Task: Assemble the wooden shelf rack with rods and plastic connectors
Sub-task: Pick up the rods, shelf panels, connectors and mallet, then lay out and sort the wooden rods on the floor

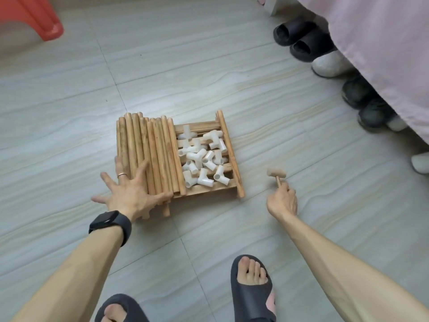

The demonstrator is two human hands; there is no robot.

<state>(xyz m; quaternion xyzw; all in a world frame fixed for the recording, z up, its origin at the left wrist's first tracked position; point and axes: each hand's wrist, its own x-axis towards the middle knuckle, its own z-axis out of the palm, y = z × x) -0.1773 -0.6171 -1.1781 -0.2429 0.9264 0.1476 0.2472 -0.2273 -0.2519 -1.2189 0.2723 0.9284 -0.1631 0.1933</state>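
Mid-frame, smooth round wooden rods (148,147) lie bundled on a slatted panel (229,147) beside glossy white plastic connectors (204,159). The left grip (130,194) rests spread flat on the rods. The right grip (282,202) pinches a mallet (276,174) by its handle. The rods look light, stiff and likely to roll, so take one mid-length.

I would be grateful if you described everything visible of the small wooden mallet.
The mallet is small and of pale bare wood: a stubby cylindrical head set crosswise on a short round handle. The right hand pinches the handle's lower end, with the head on the far side. It is low over the tiled floor, right of the slatted wooden rack and apart from it; whether it touches the floor is unclear.
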